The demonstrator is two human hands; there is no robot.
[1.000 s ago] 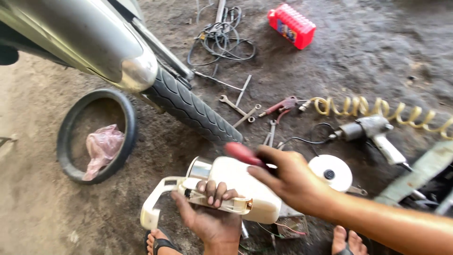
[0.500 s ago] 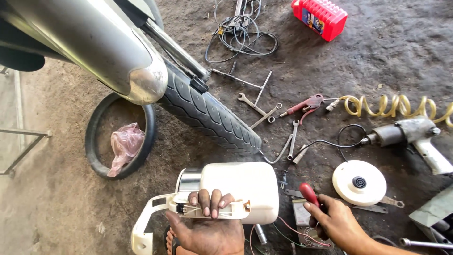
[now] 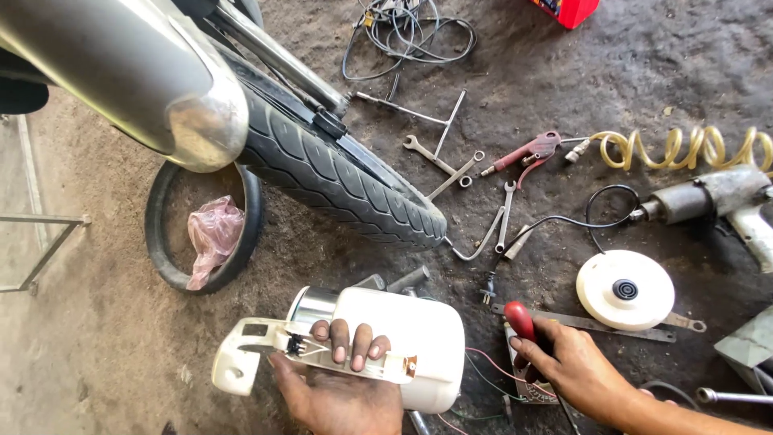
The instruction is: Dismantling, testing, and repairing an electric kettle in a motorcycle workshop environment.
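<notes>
My left hand [image 3: 342, 383] grips a white electric kettle body [image 3: 403, 338] lying on its side, fingers curled over its opened handle strip [image 3: 322, 357]. The kettle's metal rim [image 3: 310, 306] faces left. My right hand [image 3: 576, 366] is closed around a red-handled screwdriver [image 3: 521, 321], low over a small part with loose red wires [image 3: 487, 362] on the ground to the right of the kettle. A white round kettle base [image 3: 626, 288] with a black cord and plug [image 3: 487, 287] lies further right.
A motorcycle wheel [image 3: 338, 173] and chrome fender [image 3: 153, 89] fill the upper left. A loose tyre [image 3: 165, 258] holds a pink bag [image 3: 211, 236]. Wrenches [image 3: 451, 165], a red air blow gun [image 3: 523, 153], a yellow coiled hose [image 3: 684, 145], an impact wrench [image 3: 717, 197] and cables [image 3: 403, 36] litter the dirt floor.
My right hand has dropped from above the kettle to the ground on its right, still holding the screwdriver. The view has shifted, and the kettle stays in my left hand.
</notes>
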